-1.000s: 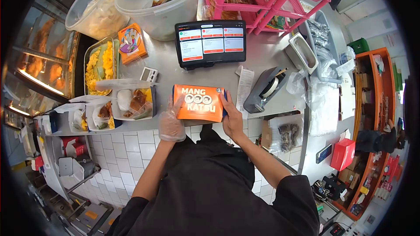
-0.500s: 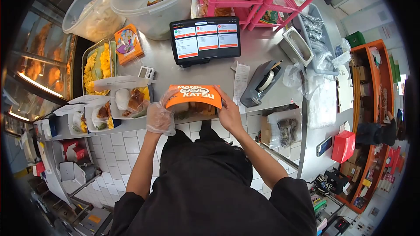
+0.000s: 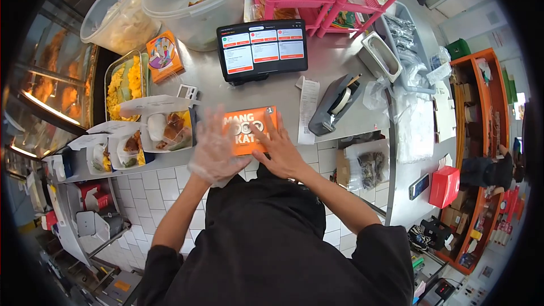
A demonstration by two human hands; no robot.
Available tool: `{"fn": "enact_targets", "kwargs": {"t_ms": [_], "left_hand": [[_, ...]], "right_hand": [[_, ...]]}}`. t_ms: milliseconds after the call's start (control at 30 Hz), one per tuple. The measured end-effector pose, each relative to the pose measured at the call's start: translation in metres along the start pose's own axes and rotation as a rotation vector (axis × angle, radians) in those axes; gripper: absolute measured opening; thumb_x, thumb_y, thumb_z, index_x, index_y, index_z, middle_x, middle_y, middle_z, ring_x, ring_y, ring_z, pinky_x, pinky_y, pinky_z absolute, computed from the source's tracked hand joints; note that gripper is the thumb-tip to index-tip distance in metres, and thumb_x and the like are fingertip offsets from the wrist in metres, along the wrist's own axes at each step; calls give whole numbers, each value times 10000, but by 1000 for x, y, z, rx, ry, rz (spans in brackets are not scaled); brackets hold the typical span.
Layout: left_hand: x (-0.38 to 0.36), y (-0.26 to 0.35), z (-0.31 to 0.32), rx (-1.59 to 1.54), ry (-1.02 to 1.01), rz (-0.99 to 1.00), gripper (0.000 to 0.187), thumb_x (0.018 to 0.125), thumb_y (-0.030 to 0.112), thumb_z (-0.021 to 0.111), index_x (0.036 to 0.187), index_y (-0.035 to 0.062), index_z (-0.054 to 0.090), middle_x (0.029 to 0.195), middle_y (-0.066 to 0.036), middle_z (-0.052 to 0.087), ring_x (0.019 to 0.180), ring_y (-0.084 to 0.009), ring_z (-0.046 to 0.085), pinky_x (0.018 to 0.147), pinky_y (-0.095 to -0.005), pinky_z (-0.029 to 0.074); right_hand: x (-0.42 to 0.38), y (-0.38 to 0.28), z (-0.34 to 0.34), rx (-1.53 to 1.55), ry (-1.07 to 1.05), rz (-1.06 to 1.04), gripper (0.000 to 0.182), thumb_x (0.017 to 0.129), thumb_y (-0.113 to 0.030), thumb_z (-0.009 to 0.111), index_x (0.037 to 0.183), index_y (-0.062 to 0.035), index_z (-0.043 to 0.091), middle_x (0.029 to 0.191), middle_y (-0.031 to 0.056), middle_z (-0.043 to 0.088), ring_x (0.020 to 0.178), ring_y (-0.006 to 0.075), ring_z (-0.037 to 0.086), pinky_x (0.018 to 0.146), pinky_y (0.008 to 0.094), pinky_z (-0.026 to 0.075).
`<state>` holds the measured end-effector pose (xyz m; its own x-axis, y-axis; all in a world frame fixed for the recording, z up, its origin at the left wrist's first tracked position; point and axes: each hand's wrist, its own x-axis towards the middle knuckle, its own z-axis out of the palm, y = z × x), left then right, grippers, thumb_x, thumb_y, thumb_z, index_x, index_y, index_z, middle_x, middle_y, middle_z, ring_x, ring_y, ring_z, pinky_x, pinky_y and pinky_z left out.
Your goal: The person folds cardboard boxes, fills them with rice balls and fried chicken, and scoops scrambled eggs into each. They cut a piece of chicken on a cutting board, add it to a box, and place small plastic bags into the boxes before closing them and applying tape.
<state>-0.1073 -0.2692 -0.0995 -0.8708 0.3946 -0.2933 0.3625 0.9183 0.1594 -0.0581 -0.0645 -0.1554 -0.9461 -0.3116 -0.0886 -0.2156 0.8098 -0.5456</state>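
Note:
An orange takeaway box (image 3: 245, 146), its lid down and printed "MANG KATSU", lies at the front edge of the steel counter. My left hand (image 3: 216, 150) wears a clear plastic glove and is at the box's left side, fingers stretched out and a little blurred. Bare, my right hand (image 3: 281, 150) rests on the right part of the lid with its fingers spread. What is inside the box is hidden. To the left, an open food box (image 3: 167, 127) holds rice and a browned piece of food, beside two more open boxes (image 3: 133, 150).
A tablet (image 3: 262, 52) stands behind the box. Right of it are a paper receipt (image 3: 307, 107) and a tape dispenser (image 3: 334, 105). Pink racks (image 3: 328, 0) and large plastic tubs (image 3: 195, 8) line the back. A tray of yellow food (image 3: 123, 88) sits left. Another person (image 3: 493, 170) is far right.
The orange lid, raised and curved before, is now flat over the box. Both hands have gone from gripping its sides to lying open over it.

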Motion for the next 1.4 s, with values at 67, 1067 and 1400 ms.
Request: {"fn": "enact_targets", "kwargs": {"t_ms": [67,1067,1400], "left_hand": [[18,0,30,-18,87,303,1039,687,639,705,1505,147,294,1561,-250,130,1414,-543,44,1140,-618,137],[25,-10,29,221,86,424,721,921,429,530,1525,156,246,1442,-358,311,1308,-521,340,1077,-601,275],[23,-16,29,365,156,454,805,826,368,608,1534,288,234,1538,-266,229,1395,-469,265,1097,-618,244]], "right_hand": [[-3,7,10,-80,36,-34,699,919,-404,577,1527,-246,268,1602,176,73,1427,533,6,1163,542,176],[14,35,-6,-353,-23,-314,635,973,-236,501,1526,-170,197,1561,170,235,1284,572,366,868,470,564],[13,32,-5,-621,-161,-229,647,900,-84,497,1497,-41,251,1558,136,276,1354,451,365,781,365,595]]}}
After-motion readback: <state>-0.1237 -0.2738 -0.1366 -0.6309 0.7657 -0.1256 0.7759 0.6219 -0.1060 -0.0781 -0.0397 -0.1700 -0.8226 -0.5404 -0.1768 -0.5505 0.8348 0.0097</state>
